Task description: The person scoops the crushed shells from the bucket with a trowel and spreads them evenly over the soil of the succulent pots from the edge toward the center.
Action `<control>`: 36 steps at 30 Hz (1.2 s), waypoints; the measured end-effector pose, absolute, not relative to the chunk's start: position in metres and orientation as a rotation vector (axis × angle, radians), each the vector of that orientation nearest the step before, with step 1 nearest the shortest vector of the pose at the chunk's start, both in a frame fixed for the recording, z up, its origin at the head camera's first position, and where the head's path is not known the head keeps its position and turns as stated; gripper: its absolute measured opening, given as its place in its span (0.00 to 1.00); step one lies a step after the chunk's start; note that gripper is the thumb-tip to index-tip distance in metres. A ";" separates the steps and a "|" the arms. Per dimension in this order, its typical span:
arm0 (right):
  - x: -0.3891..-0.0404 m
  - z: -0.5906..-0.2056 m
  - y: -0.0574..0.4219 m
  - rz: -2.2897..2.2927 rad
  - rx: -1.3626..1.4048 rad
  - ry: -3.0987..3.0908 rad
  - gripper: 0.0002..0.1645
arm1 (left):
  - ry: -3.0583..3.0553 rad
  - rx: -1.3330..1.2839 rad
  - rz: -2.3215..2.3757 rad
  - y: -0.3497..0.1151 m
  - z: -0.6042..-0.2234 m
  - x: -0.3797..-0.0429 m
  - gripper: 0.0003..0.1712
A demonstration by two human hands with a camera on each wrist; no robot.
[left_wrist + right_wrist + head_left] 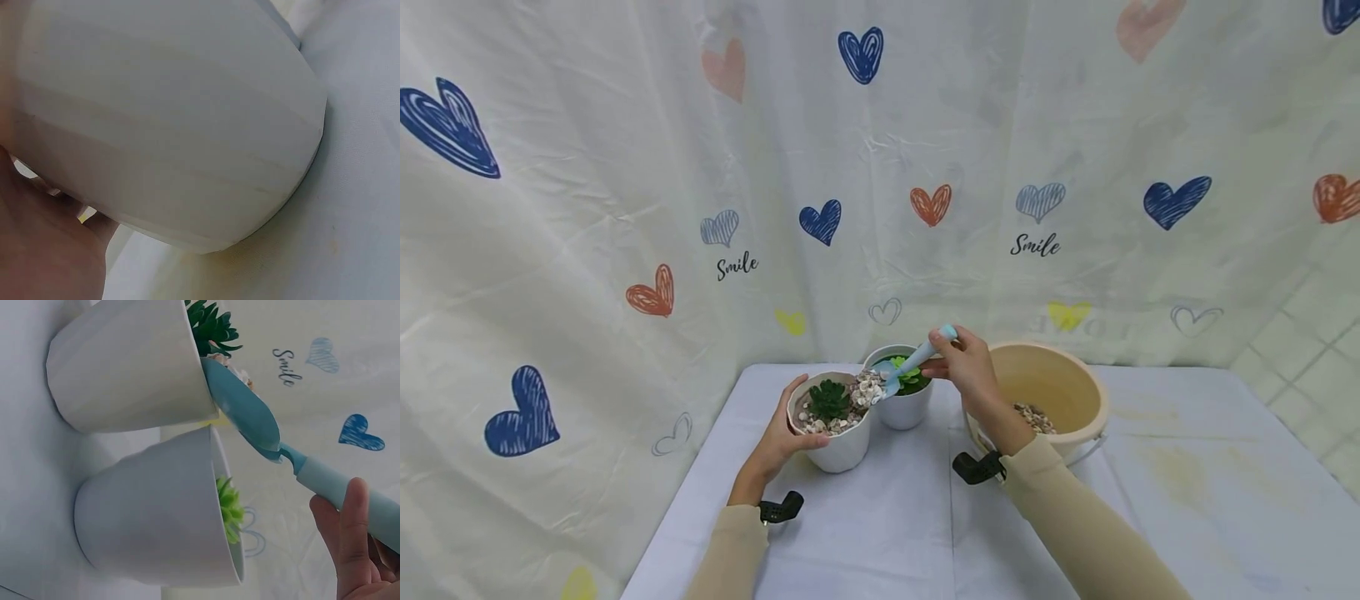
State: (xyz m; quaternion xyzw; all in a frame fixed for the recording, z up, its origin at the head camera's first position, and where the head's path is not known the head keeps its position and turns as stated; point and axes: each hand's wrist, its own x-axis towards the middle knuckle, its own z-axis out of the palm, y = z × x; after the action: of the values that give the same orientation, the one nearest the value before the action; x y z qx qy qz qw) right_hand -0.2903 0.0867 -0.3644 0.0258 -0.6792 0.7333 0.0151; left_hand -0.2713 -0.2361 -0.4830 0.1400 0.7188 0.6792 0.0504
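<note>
My left hand (777, 443) grips a white flower pot (844, 452) at its side, thumb on the front and fingers round the far rim. In the pot stands a dark green succulent (829, 400) among small pebbles. With my right hand (972, 375) I hold a light blue hand trowel (250, 415) by its handle. Its scoop carries pebbles (868, 387) and slants down at the right rim of this pot. Behind the scoop is a second white pot (150, 512) with a bright green succulent (230, 509); the trowel hides part of it in the head view.
A beige bucket (1086, 400) with pebbles (1034, 418) inside stands to the right, behind my right forearm. A white cloth covers the table (910, 533). Behind the table's back edge hangs a white curtain (955, 108) printed with hearts.
</note>
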 end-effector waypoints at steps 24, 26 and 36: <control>-0.290 -0.370 0.087 2.268 0.080 -2.050 0.19 | 2.194 0.399 2.037 -0.235 -0.480 -0.269 0.59; -0.290 -0.370 0.087 2.275 0.069 -2.038 0.19 | 2.200 0.391 2.040 -0.235 -0.480 -0.270 0.59; -0.287 -0.369 0.088 2.274 0.059 -2.028 0.20 | 2.212 0.392 2.044 -0.233 -0.482 -0.272 0.59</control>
State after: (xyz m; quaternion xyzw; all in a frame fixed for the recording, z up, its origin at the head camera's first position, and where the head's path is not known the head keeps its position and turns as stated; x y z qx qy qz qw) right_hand -0.2874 0.0876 -0.3687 0.0195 -0.6647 0.7454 0.0469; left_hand -0.2723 -0.2333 -0.4817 0.1288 0.7272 0.6722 0.0522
